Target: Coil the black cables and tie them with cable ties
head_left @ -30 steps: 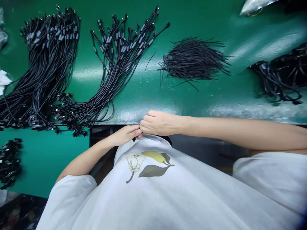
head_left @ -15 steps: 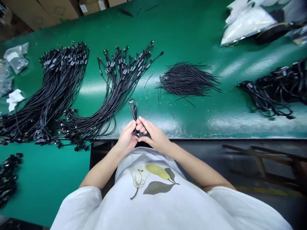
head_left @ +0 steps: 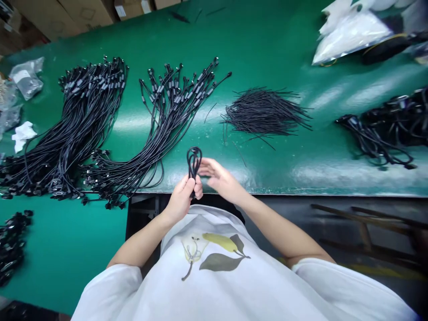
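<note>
A black cable, folded into upright loops, is pinched in my left hand near the table's front edge. Just right of the loops is my right hand, its fingers extended and apart; whether its fingertips touch the cable I cannot tell. Up and to the left lies a fanned bunch of black cables with grey sleeves near their far ends. Farther right of my hands rests a pile of short, thin black ties.
A larger cable bunch lies at the left. Coiled cables are on the right, below a white plastic bag. Clear bags sit at the far left, cardboard boxes behind the green table. More black parts lie lower left.
My right hand has let go of the cable and opened, moving slightly right and up. My left hand still grips the cable, whose loops now stand more in view.
</note>
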A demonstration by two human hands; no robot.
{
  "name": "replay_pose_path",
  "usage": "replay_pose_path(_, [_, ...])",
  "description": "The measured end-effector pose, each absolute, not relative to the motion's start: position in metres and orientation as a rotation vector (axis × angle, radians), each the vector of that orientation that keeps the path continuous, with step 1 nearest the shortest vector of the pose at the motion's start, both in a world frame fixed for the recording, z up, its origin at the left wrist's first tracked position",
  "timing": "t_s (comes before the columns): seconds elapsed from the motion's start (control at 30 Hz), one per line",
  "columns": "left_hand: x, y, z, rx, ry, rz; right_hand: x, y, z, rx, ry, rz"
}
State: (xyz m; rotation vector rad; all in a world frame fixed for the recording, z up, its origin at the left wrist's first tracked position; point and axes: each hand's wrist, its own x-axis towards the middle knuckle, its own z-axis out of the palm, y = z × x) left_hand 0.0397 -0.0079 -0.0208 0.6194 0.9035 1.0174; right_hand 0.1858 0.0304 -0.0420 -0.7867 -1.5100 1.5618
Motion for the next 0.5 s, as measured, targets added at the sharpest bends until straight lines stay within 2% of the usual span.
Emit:
replay_pose_path(0.2, [0.035,-0.016,-0.029,0.784,0.880,0.874,0.188,0.045,-0.011,-0.900,-1.420,1.640])
replay_pose_path(0.5, [0.022,-0.001,-0.016,0.690,1.008,0.943,0.207,0.052,-0.016,-1.031,-1.475,1.464])
